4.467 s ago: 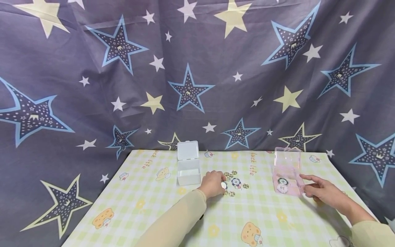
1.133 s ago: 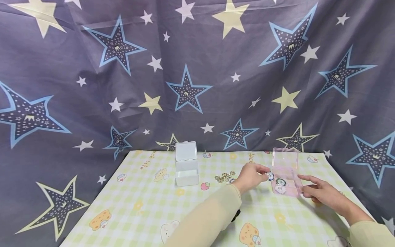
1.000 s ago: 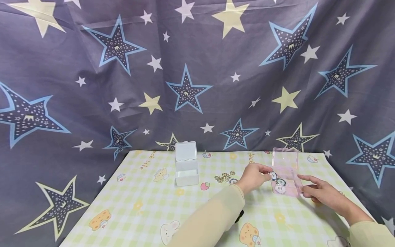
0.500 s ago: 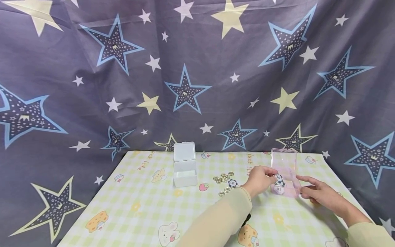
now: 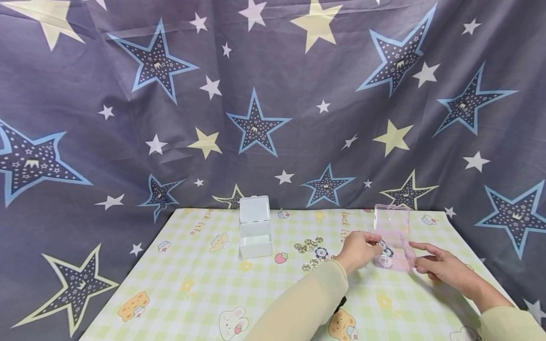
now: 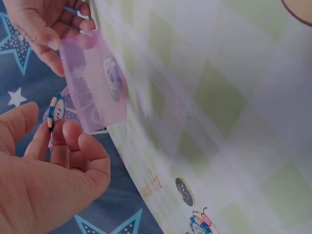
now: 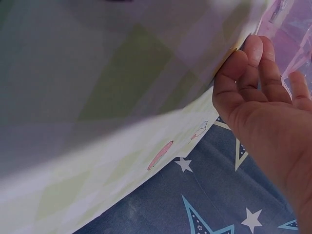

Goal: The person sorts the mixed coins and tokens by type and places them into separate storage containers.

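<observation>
A see-through pink box (image 5: 399, 265) stands with its lid raised, at the right of the table. My left hand (image 5: 358, 248) is at its left side and pinches a blue-and-white poker chip (image 6: 52, 113) between thumb and fingers, beside the box opening. Inside the box lies a white poker chip (image 5: 385, 260); a dark green one is mostly hidden by my left fingers and the held chip. My right hand (image 5: 443, 270) holds the box's right end with thumb and index finger. In the right wrist view, its fingertips (image 7: 233, 62) are bent close together near the tabletop.
Several gold coins (image 5: 308, 245) lie loose mid-table, around another dark blue poker chip (image 5: 322, 253). A white box (image 5: 256, 248) with a raised lid stands left of them. A checkered cloth (image 5: 192, 284) covers the table; a star-patterned curtain (image 5: 273, 180) hangs behind.
My left hand has picked up a chip from the coins mid-table and carried it right to the pink box. The right hand has stayed at the box.
</observation>
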A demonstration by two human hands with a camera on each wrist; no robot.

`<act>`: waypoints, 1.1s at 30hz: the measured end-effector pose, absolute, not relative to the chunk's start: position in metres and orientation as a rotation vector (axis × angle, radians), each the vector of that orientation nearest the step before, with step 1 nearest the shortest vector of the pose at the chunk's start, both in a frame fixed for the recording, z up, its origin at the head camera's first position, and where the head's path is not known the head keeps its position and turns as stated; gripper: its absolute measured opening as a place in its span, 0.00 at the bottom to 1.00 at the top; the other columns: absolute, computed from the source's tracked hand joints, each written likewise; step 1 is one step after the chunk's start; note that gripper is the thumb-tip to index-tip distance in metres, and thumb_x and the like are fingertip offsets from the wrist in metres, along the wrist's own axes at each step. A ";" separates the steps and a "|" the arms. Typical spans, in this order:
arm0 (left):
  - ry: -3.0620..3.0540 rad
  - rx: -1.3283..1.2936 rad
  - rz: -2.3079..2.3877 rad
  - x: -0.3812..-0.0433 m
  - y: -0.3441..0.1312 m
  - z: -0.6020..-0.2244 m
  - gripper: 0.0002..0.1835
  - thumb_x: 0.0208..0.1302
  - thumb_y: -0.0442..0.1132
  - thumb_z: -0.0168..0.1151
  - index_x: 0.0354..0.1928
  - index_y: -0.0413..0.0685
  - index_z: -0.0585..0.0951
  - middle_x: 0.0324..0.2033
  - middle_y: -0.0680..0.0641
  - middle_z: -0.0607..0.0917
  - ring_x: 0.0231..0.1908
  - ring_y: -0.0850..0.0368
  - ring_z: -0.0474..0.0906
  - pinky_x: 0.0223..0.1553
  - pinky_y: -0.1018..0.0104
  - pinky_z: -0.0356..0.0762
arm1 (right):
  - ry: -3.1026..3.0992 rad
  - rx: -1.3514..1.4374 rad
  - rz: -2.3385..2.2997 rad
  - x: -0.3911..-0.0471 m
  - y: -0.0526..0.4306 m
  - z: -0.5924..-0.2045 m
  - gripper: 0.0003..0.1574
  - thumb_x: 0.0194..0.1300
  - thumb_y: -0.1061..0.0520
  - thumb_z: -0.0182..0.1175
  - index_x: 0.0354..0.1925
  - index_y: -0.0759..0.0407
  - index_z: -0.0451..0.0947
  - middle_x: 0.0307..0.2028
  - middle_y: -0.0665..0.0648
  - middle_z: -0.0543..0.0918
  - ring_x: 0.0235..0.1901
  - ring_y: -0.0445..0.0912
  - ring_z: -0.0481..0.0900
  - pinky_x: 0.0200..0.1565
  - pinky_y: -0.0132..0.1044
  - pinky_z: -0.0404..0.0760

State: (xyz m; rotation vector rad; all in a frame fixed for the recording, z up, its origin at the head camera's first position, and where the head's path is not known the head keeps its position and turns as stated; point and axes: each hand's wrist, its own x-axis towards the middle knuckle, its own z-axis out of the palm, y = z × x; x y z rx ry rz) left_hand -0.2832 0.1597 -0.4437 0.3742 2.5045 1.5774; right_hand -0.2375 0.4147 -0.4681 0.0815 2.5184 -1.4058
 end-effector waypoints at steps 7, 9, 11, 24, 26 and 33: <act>2.515 0.428 1.528 -0.284 0.159 -0.449 0.11 0.67 0.38 0.75 0.50 0.51 0.93 0.36 0.59 0.89 0.35 0.71 0.77 0.41 0.77 0.78 | 2.518 0.085 -1.409 -0.238 0.415 -0.469 0.49 0.81 0.47 0.60 0.84 0.65 0.50 0.42 0.52 0.88 0.28 0.43 0.74 0.28 0.36 0.75; 2.514 0.438 1.519 -0.285 0.159 -0.451 0.12 0.66 0.39 0.75 0.50 0.51 0.93 0.35 0.60 0.89 0.35 0.72 0.77 0.42 0.77 0.78 | 2.516 0.087 -1.409 -0.237 0.414 -0.469 0.49 0.81 0.47 0.60 0.84 0.65 0.50 0.42 0.52 0.88 0.28 0.43 0.74 0.28 0.36 0.75; 2.508 0.446 1.515 -0.285 0.159 -0.452 0.12 0.66 0.39 0.76 0.51 0.50 0.92 0.35 0.60 0.88 0.35 0.72 0.77 0.43 0.78 0.79 | 2.511 0.087 -1.413 -0.237 0.414 -0.469 0.49 0.81 0.47 0.60 0.84 0.65 0.50 0.42 0.52 0.88 0.27 0.43 0.73 0.28 0.36 0.75; 2.511 0.506 1.447 -0.282 0.155 -0.452 0.15 0.67 0.43 0.75 0.54 0.52 0.91 0.39 0.59 0.90 0.38 0.71 0.80 0.44 0.77 0.80 | 2.518 0.087 -1.400 -0.237 0.414 -0.468 0.49 0.81 0.47 0.59 0.84 0.64 0.49 0.43 0.52 0.88 0.27 0.42 0.73 0.28 0.35 0.75; 2.516 0.501 1.435 -0.282 0.155 -0.452 0.14 0.67 0.44 0.75 0.54 0.53 0.91 0.40 0.60 0.90 0.39 0.70 0.80 0.45 0.77 0.80 | 2.519 0.085 -1.399 -0.237 0.414 -0.468 0.49 0.82 0.47 0.59 0.84 0.64 0.49 0.43 0.52 0.88 0.27 0.42 0.73 0.28 0.36 0.75; 2.503 0.572 1.398 -0.280 0.146 -0.452 0.16 0.69 0.45 0.74 0.56 0.55 0.90 0.45 0.60 0.92 0.49 0.69 0.84 0.55 0.75 0.81 | 2.532 0.084 -1.383 -0.237 0.416 -0.469 0.48 0.83 0.46 0.58 0.85 0.64 0.49 0.45 0.53 0.88 0.29 0.43 0.75 0.29 0.36 0.75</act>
